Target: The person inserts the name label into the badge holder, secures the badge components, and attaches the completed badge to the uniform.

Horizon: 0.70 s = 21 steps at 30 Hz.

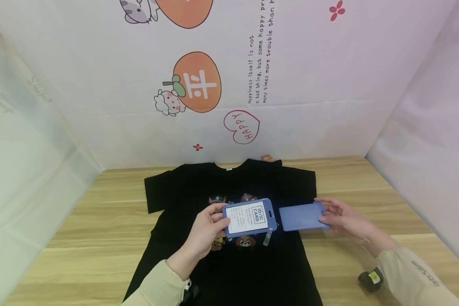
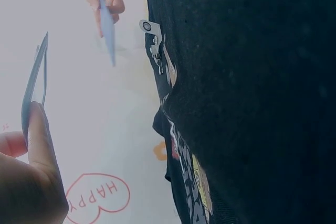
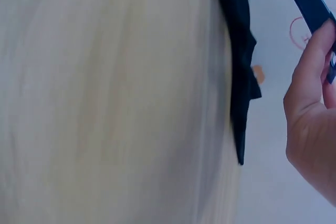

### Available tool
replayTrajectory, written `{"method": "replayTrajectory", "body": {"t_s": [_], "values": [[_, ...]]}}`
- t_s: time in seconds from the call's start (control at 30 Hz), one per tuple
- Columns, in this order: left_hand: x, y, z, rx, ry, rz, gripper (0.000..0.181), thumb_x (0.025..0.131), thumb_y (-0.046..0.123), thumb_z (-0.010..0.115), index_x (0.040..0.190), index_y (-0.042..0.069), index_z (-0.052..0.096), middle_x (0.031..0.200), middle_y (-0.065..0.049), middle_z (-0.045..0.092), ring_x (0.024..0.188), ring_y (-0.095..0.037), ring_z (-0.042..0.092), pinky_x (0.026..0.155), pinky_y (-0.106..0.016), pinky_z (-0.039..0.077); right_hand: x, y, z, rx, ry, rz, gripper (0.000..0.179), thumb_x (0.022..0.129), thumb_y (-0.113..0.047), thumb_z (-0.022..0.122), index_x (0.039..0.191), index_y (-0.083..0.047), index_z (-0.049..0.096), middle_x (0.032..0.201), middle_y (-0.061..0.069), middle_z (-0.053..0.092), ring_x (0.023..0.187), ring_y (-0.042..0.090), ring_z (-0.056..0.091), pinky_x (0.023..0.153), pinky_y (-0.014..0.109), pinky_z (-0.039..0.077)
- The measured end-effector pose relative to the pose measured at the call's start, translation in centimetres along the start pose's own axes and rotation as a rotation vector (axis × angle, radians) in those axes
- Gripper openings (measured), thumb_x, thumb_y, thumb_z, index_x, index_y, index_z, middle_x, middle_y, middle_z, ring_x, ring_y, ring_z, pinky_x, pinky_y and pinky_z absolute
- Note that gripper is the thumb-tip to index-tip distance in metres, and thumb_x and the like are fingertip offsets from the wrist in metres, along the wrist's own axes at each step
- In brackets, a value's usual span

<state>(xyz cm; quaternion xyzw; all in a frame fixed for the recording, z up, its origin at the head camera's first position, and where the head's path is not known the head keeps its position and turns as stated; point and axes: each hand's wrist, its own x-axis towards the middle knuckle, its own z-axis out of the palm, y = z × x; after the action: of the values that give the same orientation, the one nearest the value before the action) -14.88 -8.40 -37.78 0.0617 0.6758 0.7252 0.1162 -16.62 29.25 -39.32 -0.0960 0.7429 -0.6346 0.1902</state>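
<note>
1. The hands both grip something: the left hand (image 1: 204, 231) pinches a blue card holder (image 1: 271, 222) between thumb and curled fingers, while the right hand (image 1: 342, 221) pinches the far end of a plain blue panel (image 1: 300, 217).
2. The holder is held up above the black T-shirt (image 1: 260, 274), its printed ID/IC card (image 1: 241, 220) facing up; the panel is just beside it at 3 o'clock, with a narrow gap between.
3. A metal clip (image 1: 267, 239) lies on the shirt at about half past 4 from the holder (the left wrist view shows it well apart from both blue pieces).
4. The holder blocks part of the shirt's cartoon print (image 1: 246, 241).
5. The shirt lies spread on the wooden bench (image 1: 72, 250); at 12 o'clock beyond it rises a printed white cloth (image 1: 302, 76).
6. A dark object (image 1: 370, 280) sits beside the right sleeve (image 1: 413, 272), around 4 o'clock from the panel.
</note>
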Motion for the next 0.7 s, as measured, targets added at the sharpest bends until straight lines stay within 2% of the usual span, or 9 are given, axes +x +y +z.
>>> {"method": "replayTrajectory", "body": {"t_s": [0.1, 0.2, 0.33, 0.53, 0.7], "values": [[0.0, 0.0, 0.0, 0.0, -0.001, -0.002, 0.041, 0.092, -0.001, 0.053, 0.132, -0.005, 0.043, 0.115, -0.023, 0.065, 0.091, -0.02, 0.068, 0.075, -0.03, 0.057, -0.1, -0.1, 0.4, 0.037, 0.018, -0.045, 0.043, 0.093, -0.007, 0.057, 0.12, -0.04, 0.048, 0.125, 0.012, 0.044, 0.085, 0.01, 0.056, 0.07, 0.026, 0.052], [0.0, 0.1, 0.0, -0.003, 0.0, -0.005, 0.041, 0.092, -0.001, 0.053, 0.132, -0.004, 0.044, 0.115, -0.023, 0.065, 0.092, -0.02, 0.068, 0.076, -0.03, 0.057, -0.2, -0.4, 0.9, 0.072, 0.041, -0.084, 0.044, 0.093, -0.005, 0.056, 0.12, -0.04, 0.049, 0.109, -0.002, 0.046, 0.085, 0.008, 0.055, 0.071, 0.026, 0.053], [0.0, 0.1, 0.1, -0.005, 0.001, -0.01, 0.04, 0.092, -0.001, 0.052, 0.132, -0.004, 0.044, 0.115, -0.023, 0.065, 0.093, -0.02, 0.068, 0.077, -0.031, 0.057, -0.3, -0.7, 1.4, 0.129, 0.047, -0.144, 0.045, 0.093, -0.002, 0.055, 0.121, -0.037, 0.05, 0.101, -0.003, 0.044, 0.083, 0.005, 0.053, 0.071, 0.023, 0.053], [-0.1, 0.1, 0.1, -0.005, 0.0, -0.012, 0.041, 0.093, -0.001, 0.052, 0.132, -0.004, 0.043, 0.116, -0.023, 0.064, 0.092, -0.02, 0.068, 0.076, -0.031, 0.057, -0.2, -1.1, 2.0, 0.291, -0.031, -0.296, 0.047, 0.094, 0.008, 0.047, 0.127, -0.026, 0.048, 0.101, -0.006, 0.054, 0.087, 0.004, 0.056, 0.073, 0.017, 0.052], [-0.2, 0.1, 0.1, -0.007, -0.006, -0.02, 0.042, 0.093, 0.0, 0.052, 0.133, -0.005, 0.042, 0.115, -0.023, 0.065, 0.091, -0.02, 0.069, 0.076, -0.03, 0.057, -0.4, -1.6, 2.3, 0.326, -0.034, -0.347, 0.048, 0.094, 0.009, 0.044, 0.129, -0.024, 0.046, 0.104, -0.005, 0.056, 0.088, 0.005, 0.057, 0.073, 0.017, 0.052]]}}
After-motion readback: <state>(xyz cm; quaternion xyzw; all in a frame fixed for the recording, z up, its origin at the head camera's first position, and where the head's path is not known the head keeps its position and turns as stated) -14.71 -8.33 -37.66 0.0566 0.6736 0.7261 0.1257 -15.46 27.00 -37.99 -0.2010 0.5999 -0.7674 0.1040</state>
